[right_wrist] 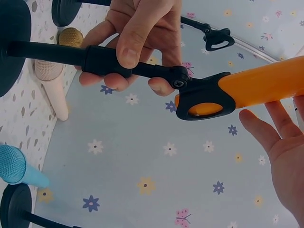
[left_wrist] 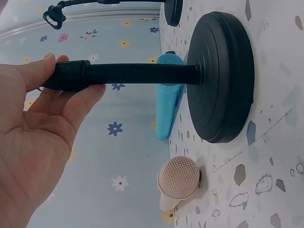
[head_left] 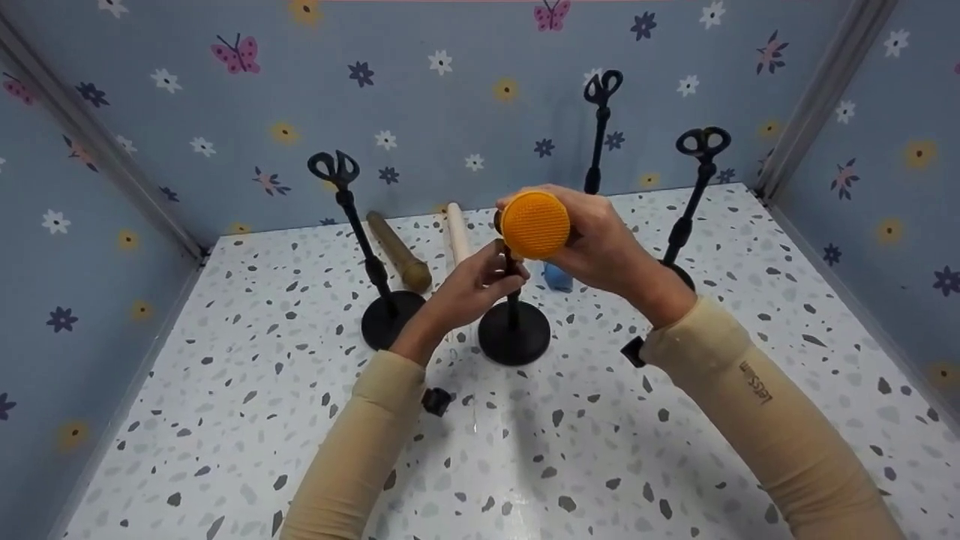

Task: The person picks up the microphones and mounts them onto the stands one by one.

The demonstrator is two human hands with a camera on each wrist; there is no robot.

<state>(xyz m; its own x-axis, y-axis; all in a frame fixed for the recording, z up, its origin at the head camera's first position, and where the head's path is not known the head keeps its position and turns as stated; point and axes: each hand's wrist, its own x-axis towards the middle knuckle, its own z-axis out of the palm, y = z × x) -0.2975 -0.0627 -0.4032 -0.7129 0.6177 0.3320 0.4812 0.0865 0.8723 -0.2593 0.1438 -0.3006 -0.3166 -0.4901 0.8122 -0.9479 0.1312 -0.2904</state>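
An orange microphone (head_left: 535, 225) sits in the holder (right_wrist: 205, 86) of the middle black stand (head_left: 514, 341), its round mesh head facing me in the head view. My right hand (head_left: 600, 232) holds the microphone, fingers along its body. Lower down, my left hand (head_left: 476, 289) pinches the thick collar of the stand's pole (left_wrist: 142, 73) between thumb and fingers. The stand's round base (left_wrist: 221, 78) rests on the speckled tabletop. In the right wrist view the microphone's body passes through the holder's loop.
Behind the hands lie a brown-gold microphone (head_left: 397, 255), a white microphone (head_left: 457, 229) and a blue microphone (head_left: 557, 277). Black stands with bare holders rise at the left (head_left: 360, 232), back right (head_left: 598, 142) and right (head_left: 681, 232). Flowered walls (head_left: 420, 97) enclose the back and sides.
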